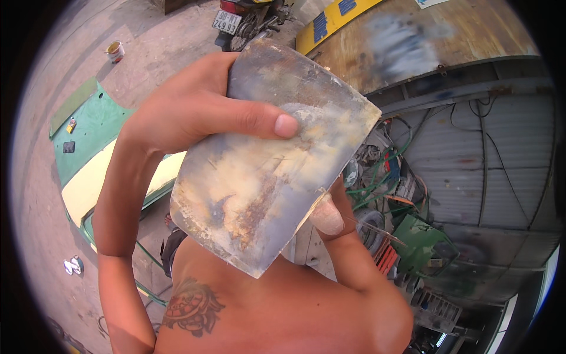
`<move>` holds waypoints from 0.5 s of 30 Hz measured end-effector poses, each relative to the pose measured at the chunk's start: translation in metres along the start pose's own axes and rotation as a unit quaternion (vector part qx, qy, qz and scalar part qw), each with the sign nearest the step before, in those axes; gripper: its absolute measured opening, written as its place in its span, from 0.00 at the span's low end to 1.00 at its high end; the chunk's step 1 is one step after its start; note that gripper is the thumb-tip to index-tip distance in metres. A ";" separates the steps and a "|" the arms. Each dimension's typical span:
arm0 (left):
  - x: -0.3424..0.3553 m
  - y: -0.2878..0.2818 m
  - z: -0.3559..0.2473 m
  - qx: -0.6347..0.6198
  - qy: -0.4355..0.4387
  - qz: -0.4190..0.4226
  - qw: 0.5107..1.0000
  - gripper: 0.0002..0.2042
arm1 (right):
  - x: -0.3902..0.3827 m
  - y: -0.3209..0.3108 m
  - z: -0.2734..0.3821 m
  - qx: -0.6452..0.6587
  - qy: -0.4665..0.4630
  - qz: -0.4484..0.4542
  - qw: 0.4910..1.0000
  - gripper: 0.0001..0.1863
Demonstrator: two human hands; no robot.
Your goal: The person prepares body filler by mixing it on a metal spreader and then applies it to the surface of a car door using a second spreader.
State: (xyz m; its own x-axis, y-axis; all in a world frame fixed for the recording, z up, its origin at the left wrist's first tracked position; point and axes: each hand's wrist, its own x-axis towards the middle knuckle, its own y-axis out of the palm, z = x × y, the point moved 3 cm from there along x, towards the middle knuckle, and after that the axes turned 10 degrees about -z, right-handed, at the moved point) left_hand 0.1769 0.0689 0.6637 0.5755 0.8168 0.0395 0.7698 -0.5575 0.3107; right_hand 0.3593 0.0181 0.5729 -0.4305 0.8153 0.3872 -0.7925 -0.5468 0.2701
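grey, blotched with yellow and brown, a flat plate [265,171] is slanting across the middle of the view, in front of the person's bare upper body [265,310]. the left hand [177,106] is clamping it by its upper left edge, with the thumb lying across its face. the right hand [326,218] is showing a pale, dusty thumb at the plate's lower right edge; the plate is hiding most of that hand, so i cannot tell whether it is gripping anything. to the left, a green and cream panel [82,203] is lying on the ground [171,29], and a small black square [69,147] is resting on it. farther off, a bucket [115,53] is standing near a motorbike [247,20]. to the right, a wooden board [351,53] is bearing a grey smear above a ribbed metal wall [513,171].
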 end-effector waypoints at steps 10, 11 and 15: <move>0.000 0.008 0.009 -0.017 -0.054 -0.048 0.997 0.34 | -0.006 -0.004 -0.005 0.041 0.042 -0.050 0.997 0.31; -0.002 0.009 0.007 -0.044 -0.048 -0.057 0.996 0.34 | -0.006 0.002 -0.004 0.049 0.045 -0.051 0.996 0.31; 0.004 -0.004 0.009 -0.042 -0.030 0.017 0.999 0.27 | -0.001 0.013 0.000 0.049 0.006 0.034 0.998 0.34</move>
State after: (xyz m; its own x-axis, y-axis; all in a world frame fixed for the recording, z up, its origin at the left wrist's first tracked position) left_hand 0.1785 0.0731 0.6544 0.6190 0.7854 -0.0049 0.7249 -0.5689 0.3884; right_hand 0.3495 0.0103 0.5760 -0.4872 0.7782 0.3964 -0.7156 -0.6159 0.3295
